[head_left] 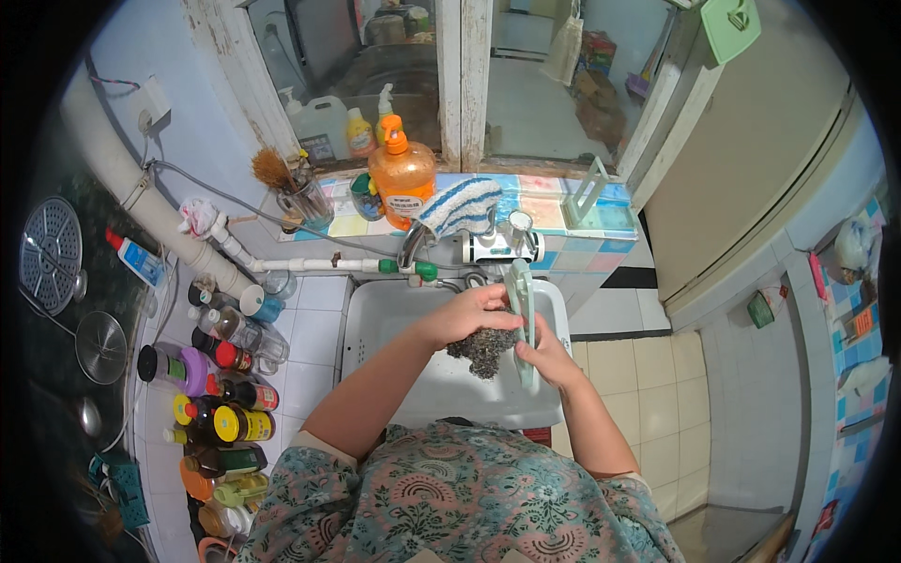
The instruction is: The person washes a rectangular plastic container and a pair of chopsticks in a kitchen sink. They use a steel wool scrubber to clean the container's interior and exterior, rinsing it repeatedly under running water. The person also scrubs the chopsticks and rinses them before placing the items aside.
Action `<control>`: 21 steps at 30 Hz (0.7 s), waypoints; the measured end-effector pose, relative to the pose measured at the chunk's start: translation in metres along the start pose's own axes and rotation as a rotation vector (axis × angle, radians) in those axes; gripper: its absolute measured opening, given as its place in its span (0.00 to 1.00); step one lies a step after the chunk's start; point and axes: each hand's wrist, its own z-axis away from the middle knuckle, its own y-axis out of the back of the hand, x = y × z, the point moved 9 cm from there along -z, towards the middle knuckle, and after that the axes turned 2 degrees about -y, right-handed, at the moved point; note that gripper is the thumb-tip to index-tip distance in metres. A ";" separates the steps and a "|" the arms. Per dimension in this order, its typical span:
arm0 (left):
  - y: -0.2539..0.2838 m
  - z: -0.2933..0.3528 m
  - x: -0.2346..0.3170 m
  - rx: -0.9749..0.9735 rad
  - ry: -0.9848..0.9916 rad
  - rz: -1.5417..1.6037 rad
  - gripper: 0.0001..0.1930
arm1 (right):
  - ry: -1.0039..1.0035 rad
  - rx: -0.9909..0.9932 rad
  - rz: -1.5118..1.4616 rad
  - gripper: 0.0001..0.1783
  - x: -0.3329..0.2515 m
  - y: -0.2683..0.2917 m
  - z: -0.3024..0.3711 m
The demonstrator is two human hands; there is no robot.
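Over the white sink (361, 319), my right hand (552, 357) grips a pale green plastic piece (519, 300), thin and rimmed, standing nearly edge-on. Whether it is a lid or a tray I cannot tell. My left hand (460, 317) is closed over a grey, shaggy steel wool scourer (486, 355). Part of the scourer hangs below the palm, and the left fingertips press against the green piece's left face. Behind the hands are the curved metal faucet (411, 246), a blue-and-white striped cloth (462, 208) draped on it, and a white tap unit (502, 247).
Several bottles (244, 424) crowd the tiled counter on the left. An orange pump bottle (402, 178) and a green plastic holder (596, 211) stand on the tiled ledge behind the sink. White pipe (300, 266) runs along the wall below. Cream tiled floor (648, 403) lies right of the sink.
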 end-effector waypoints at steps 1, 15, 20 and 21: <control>0.001 0.001 0.003 0.017 -0.020 0.009 0.19 | 0.001 0.049 -0.081 0.34 0.002 0.004 -0.001; 0.033 0.061 -0.007 0.258 -0.148 0.160 0.15 | 0.396 0.573 -0.989 0.29 -0.031 0.081 0.008; 0.036 0.065 -0.013 0.259 -0.203 0.392 0.12 | 0.436 0.573 -0.885 0.29 -0.044 0.076 0.007; 0.037 0.065 -0.011 0.272 -0.228 0.396 0.12 | 0.435 0.546 -0.882 0.30 -0.046 0.073 0.006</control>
